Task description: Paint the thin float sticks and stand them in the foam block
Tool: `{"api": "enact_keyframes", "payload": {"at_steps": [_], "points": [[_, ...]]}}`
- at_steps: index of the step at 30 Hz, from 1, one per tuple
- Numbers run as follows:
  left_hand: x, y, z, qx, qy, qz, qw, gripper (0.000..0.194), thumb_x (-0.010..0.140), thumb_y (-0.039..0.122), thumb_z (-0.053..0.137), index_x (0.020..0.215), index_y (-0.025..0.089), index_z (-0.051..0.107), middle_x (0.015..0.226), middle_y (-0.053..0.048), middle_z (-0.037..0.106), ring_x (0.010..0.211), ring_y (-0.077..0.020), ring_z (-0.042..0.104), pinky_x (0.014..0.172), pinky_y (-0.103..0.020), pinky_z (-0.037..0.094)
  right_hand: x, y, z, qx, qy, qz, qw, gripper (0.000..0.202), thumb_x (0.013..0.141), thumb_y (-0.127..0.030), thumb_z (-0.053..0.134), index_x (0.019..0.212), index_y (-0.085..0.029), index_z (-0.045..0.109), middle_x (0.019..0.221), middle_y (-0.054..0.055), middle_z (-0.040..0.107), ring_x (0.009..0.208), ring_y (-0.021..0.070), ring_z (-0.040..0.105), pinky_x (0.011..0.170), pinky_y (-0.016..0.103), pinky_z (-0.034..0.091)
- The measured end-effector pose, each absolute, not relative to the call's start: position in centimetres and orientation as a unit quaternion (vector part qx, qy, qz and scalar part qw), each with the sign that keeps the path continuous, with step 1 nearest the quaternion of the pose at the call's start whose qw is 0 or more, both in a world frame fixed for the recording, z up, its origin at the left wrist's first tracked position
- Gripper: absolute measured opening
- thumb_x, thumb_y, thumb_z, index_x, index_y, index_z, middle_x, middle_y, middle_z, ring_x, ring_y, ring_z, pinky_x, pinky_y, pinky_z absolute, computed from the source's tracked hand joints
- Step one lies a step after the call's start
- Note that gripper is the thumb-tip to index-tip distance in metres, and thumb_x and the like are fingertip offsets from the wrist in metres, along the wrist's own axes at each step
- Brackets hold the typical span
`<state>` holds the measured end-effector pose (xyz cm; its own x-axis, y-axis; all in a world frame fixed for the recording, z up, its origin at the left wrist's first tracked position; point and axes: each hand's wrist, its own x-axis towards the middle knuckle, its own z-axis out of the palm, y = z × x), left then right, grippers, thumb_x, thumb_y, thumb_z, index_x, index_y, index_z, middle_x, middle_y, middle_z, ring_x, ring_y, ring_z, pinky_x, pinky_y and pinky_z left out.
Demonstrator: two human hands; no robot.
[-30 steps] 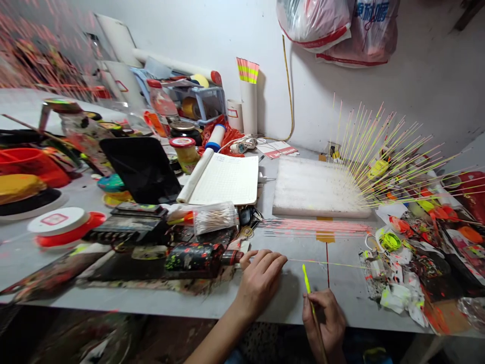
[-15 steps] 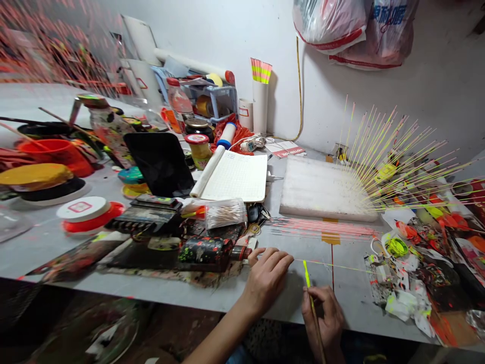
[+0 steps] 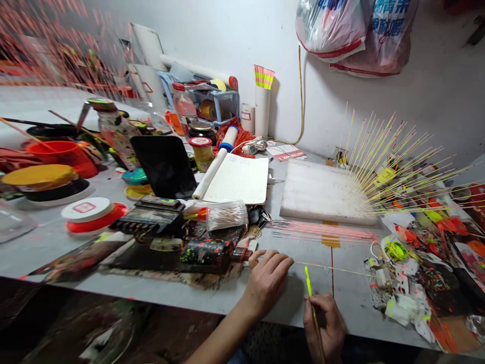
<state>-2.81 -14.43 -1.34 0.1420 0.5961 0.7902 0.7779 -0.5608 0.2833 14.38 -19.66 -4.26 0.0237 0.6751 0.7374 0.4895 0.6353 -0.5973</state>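
Observation:
My left hand [image 3: 270, 275] is closed around the left end of a thin stick [image 3: 333, 267], beside the brownish-red tip of a dark, paint-spotted cylindrical device [image 3: 206, 254]. The stick runs rightward just above the table, pale pink near my fingers and yellow farther along. In my right hand [image 3: 326, 323] is a slim paintbrush [image 3: 313, 316], pinched between thumb and fingers. Its bright yellow tip points up and sits just below the stick, with a small gap. What my left fingertips press on is partly hidden.
Behind the hands, pink-tipped sticks [image 3: 322, 231] lie in a row. A white foam block [image 3: 322, 194] has many painted sticks stuck in its right side. Scraps and paint-stained papers [image 3: 409, 303] crowd the right. Cotton swabs [image 3: 227, 215], a notebook [image 3: 242, 177] and a black tablet-like panel [image 3: 163, 167] stand left.
The brush tip has dropped slightly from the stick, where it was touching or nearly so. My left hand stays in place. The camera view has shifted a little.

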Motion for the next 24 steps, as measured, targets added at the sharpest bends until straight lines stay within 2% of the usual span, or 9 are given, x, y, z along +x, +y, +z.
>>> {"api": "enact_keyframes", "payload": {"at_steps": [4, 24], "points": [[-2.9, -14.5, -1.5, -0.74, -0.469, -0.471, 0.102, 0.021, 0.096, 0.01, 0.047, 0.1, 0.022, 0.063, 0.088, 0.002, 0.074, 0.083, -0.0129, 0.065, 0.09, -0.035, 0.034, 13.2, -19.6, -3.5, -0.385, -0.717, 0.086, 0.575, 0.017, 0.094, -0.008, 0.057, 0.101, -0.023, 0.063, 0.082, 0.0, 0.071, 0.069, 0.0129, 0.066, 0.066, 0.023, 0.056], [-3.1, -14.8, -1.1, -0.724, -0.465, -0.495, 0.117, 0.024, 0.098, 0.008, 0.041, 0.097, 0.02, 0.062, 0.087, 0.0, 0.073, 0.082, -0.0144, 0.064, 0.087, -0.033, 0.035, 12.1, -19.1, -4.8, -0.435, -0.714, 0.075, 0.544, 0.01, 0.098, -0.017, 0.056, 0.101, -0.022, 0.064, 0.08, 0.001, 0.068, 0.069, 0.0134, 0.065, 0.065, 0.024, 0.054]]}}
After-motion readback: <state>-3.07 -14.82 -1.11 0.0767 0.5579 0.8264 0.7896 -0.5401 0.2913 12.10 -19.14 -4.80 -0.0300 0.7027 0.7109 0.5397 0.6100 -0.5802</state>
